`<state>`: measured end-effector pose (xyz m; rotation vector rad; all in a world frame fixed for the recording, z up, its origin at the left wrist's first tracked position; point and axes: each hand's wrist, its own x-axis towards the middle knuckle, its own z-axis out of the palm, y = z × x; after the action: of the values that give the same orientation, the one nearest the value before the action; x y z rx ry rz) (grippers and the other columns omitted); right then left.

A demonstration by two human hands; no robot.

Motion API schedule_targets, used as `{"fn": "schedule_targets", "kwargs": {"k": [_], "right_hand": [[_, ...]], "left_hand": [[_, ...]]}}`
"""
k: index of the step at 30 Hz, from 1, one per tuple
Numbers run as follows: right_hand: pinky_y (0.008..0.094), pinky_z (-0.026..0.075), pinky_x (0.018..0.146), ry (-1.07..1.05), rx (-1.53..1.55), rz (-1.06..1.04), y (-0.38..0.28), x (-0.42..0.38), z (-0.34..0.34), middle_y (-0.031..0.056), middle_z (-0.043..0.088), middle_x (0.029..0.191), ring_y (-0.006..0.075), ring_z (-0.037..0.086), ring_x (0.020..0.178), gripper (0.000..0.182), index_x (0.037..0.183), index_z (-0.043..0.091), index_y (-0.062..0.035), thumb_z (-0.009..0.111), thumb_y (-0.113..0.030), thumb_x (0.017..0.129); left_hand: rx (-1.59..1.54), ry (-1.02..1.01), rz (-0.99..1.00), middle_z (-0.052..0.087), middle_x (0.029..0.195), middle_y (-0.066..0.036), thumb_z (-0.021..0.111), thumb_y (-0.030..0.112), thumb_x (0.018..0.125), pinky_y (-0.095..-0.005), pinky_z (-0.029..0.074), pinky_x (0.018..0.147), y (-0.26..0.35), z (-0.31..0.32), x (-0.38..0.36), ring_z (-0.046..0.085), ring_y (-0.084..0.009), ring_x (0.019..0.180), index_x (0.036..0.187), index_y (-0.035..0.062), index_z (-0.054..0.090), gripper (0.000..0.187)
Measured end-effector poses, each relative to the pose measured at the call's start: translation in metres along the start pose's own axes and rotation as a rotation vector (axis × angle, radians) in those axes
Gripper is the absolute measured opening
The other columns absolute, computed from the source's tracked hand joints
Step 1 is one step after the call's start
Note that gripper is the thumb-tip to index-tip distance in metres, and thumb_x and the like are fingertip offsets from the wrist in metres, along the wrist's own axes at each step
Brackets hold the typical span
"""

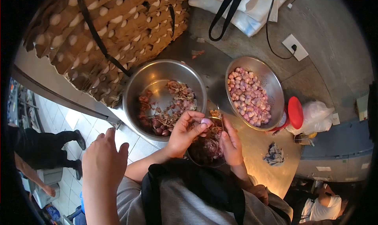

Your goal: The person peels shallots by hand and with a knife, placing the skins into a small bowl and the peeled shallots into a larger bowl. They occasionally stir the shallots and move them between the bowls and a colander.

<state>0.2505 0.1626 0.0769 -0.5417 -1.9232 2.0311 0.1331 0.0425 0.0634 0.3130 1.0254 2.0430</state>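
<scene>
My left hand (188, 131) pinches a purple shallot (206, 122) between thumb and fingertips. Close beside it, my right hand (231, 143) is closed around a small knife (222, 124); only a thin edge of the blade shows and its handle is hidden by the fingers. Below both hands sits a dark bowl (205, 152) with reddish papery skins in it. On the left, a large steel bowl (163, 69) holds unpeeled shallots (159, 128) and dry skins. A steel colander (271, 75) at right is heaped with peeled shallots (250, 97).
Another hand (104, 158) reaches in from the lower left, near the camera. Stacked egg trays (118, 36) stand behind the large bowl. A red lid (295, 111), plastic bag (315, 116) and crumpled cloth (273, 154) lie at right. Other people are at the lower left and lower right.
</scene>
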Motion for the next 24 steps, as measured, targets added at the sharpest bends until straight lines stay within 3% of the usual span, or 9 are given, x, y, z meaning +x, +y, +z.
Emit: {"fn": "schedule_targets", "kwargs": {"k": [3,4,7,11,16,19,20,22,24], "right_hand": [[0.0135,0.026,0.047,0.061,-0.034,0.027,0.004,0.003,0.001,-0.0032,0.048,0.083,0.0007,0.03,0.052,0.043,0.132,0.03,-0.0024,0.039,-0.015,0.092],[0.0158,0.036,0.057,0.042,-0.048,0.092,0.007,0.003,-0.002,0.0004,0.052,0.095,0.0046,0.045,0.063,0.041,0.13,0.032,-0.0027,0.04,-0.012,0.091],[0.0229,0.04,0.078,0.024,-0.457,-0.276,0.007,0.009,0.006,0.0061,0.053,0.105,0.0136,0.052,0.091,0.037,0.126,0.037,-0.0015,0.041,-0.009,0.09],[0.027,0.034,0.092,0.059,0.035,0.131,0.038,0.0,-0.015,0.0105,0.053,0.108,0.0193,0.044,0.109,0.033,0.122,0.042,-0.0004,0.042,-0.008,0.089],[0.0279,0.032,0.093,-0.013,-0.289,0.259,0.02,-0.007,-0.009,0.0152,0.047,0.121,0.0175,0.044,0.112,0.038,0.126,0.038,-0.0001,0.042,-0.012,0.09],[0.0275,0.027,0.097,-0.082,-0.347,0.13,0.021,-0.007,-0.01,0.0151,0.042,0.127,0.0189,0.039,0.118,0.039,0.127,0.036,0.0005,0.041,-0.013,0.09],[0.0272,0.027,0.097,-0.087,-0.346,0.13,0.02,-0.007,-0.01,0.0148,0.042,0.128,0.019,0.038,0.118,0.039,0.127,0.036,0.0006,0.041,-0.013,0.09],[0.0267,0.026,0.098,-0.095,-0.36,0.114,0.02,-0.007,-0.009,0.0145,0.042,0.128,0.019,0.038,0.119,0.04,0.127,0.036,0.0008,0.041,-0.013,0.09],[0.0261,0.027,0.097,-0.105,-0.371,0.088,0.02,-0.006,-0.007,0.014,0.042,0.128,0.0186,0.039,0.118,0.04,0.127,0.036,0.0009,0.042,-0.012,0.09]], "left_hand": [[0.056,0.001,0.127,0.057,0.097,-0.006,0.057,0.002,0.081,-0.0246,0.047,0.075,0.009,0.009,0.009,0.055,-0.0127,0.09,0.102,0.0044,0.046,0.024],[0.082,-0.003,0.192,0.057,0.096,-0.007,0.057,0.001,0.08,-0.0245,0.047,0.076,0.011,0.017,0.013,0.055,-0.0131,0.09,0.102,0.0041,0.046,0.025],[0.57,-0.259,0.632,0.051,0.103,-0.01,0.061,-0.001,0.075,-0.0283,0.046,0.081,0.029,0.053,0.025,0.052,-0.0184,0.099,0.101,0.0052,0.053,0.028],[0.599,-0.325,0.617,0.037,0.125,-0.015,0.063,0.003,0.072,-0.0341,0.041,0.088,0.021,0.083,0.037,0.041,-0.0302,0.114,0.116,0.0113,0.051,0.046],[1.009,-0.127,0.786,0.053,0.11,-0.012,0.06,0.004,0.073,-0.0373,0.042,0.086,0.044,0.023,0.069,0.049,-0.0295,0.106,0.106,0.0105,0.055,0.034],[1.526,0.069,0.568,0.059,0.093,-0.014,0.058,0.008,0.075,-0.0391,0.047,0.069,0.069,-0.051,0.093,0.058,-0.0328,0.081,0.094,0.0086,0.06,0.019],[1.734,0.119,0.331,0.059,0.089,-0.017,0.051,0.007,0.074,-0.0414,0.047,0.07,0.081,-0.073,0.095,0.058,-0.0313,0.082,0.089,0.0059,0.06,0.017],[2.045,0.146,0.406,0.061,0.079,-0.018,0.052,0.01,0.071,-0.0418,0.048,0.066,0.081,-0.127,0.093,0.06,-0.0322,0.076,0.079,0.0032,0.061,0.015],[2.156,0.106,0.098,0.062,0.079,-0.019,0.053,0.008,0.068,-0.0396,0.049,0.067,0.067,-0.18,0.109,0.061,-0.0329,0.076,0.074,0.0004,0.064,0.015]]}}
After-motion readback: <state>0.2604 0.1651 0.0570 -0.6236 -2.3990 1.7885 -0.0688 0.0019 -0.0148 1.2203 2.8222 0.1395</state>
